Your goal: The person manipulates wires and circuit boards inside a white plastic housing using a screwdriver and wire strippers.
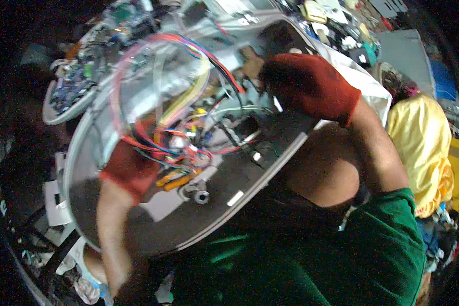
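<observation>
My left hand [133, 166], in a red glove, is closed round a bundle of coloured wires [176, 38] that loops up above it, blurred by motion. My right hand [313, 86], also in a red glove, is curled closed at the far right side of a large oval grey tub [188, 219]. What its fingers hold lies in dark shadow. Beneath the wires the tub holds tangled cables and small parts, orange handles [176, 181] of a tool I cannot make out, and a round metal piece [202, 197] with a hole.
A second tray [50, 109] filled with small dark electronic scraps stands at the far left. White sheeting [352, 66] and mixed scrap lie beyond my right hand. Yellow cloth [418, 148] is heaped at the right. My bare knee [326, 176] is close to the tub's near edge.
</observation>
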Motion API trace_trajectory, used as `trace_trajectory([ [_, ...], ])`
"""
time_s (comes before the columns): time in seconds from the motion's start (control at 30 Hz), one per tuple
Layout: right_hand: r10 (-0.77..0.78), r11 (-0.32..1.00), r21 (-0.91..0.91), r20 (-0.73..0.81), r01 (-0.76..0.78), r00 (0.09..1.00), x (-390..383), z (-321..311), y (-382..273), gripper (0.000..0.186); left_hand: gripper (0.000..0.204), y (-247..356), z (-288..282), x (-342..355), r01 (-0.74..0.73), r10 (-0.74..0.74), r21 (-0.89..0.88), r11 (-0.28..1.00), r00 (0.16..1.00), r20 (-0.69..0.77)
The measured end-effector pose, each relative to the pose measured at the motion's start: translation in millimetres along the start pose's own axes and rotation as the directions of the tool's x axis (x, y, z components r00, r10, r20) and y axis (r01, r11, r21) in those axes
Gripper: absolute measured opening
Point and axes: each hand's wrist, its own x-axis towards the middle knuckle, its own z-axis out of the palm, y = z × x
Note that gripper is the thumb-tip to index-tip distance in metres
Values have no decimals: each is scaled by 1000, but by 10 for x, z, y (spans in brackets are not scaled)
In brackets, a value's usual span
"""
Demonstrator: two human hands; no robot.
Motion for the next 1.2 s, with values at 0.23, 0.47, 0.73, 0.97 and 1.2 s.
trace_trajectory([
  [0.23, -48, 984, -176, -210, 11, 976, 84, -44, -138, 34, 34, 216, 197, -72, -324, 217, 946, -20, 922, 320],
  [0.47, 91, 952, -296, 51, -72, 995, -93, 15, -406, 31, 43, 363, 0, 37, 40, 406, 993, -113, 914, 9],
  [0.73, -389, 744, -401, 392, 535, 834, -104, 738, -578, 40, 59, 689, 110, -571, -81, 445, 950, -301, 870, 214],
  [0.97, -343, 464, -443, 708, 767, 617, 402, 1449, -865, 33, 40, 781, -298, -1062, -161, 670, 947, -277, 675, 311],
  [1.2, -471, 537, -380, 606, 753, 641, 523, 1516, -832, 24, 43, 910, -648, -1146, -102, 799, 982, -158, 572, 188],
])
